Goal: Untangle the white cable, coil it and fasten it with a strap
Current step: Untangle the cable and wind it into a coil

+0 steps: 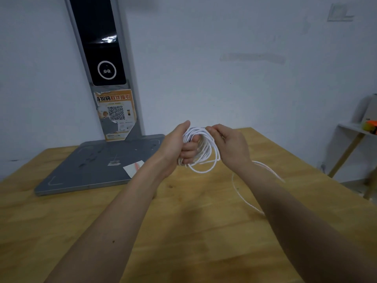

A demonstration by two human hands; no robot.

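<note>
— What's the biggest thing here?

— One wooden table, filling the near half of the view. On its far left sits one grey stand, a flat base with an upright post against the wall. One orange sticker is on that post, and one small white card lies on the base's right corner.

— And off to the right?

— One pale shelf, far right, beside the table, with something orange on it, too blurred to name.

— The hands?

— Two. The left hand has its fingers curled round one white cable, gathered into several loops above the middle of the table. The right hand pinches a strand at the top of the coil. One loose length trails right, down onto the table.
</note>
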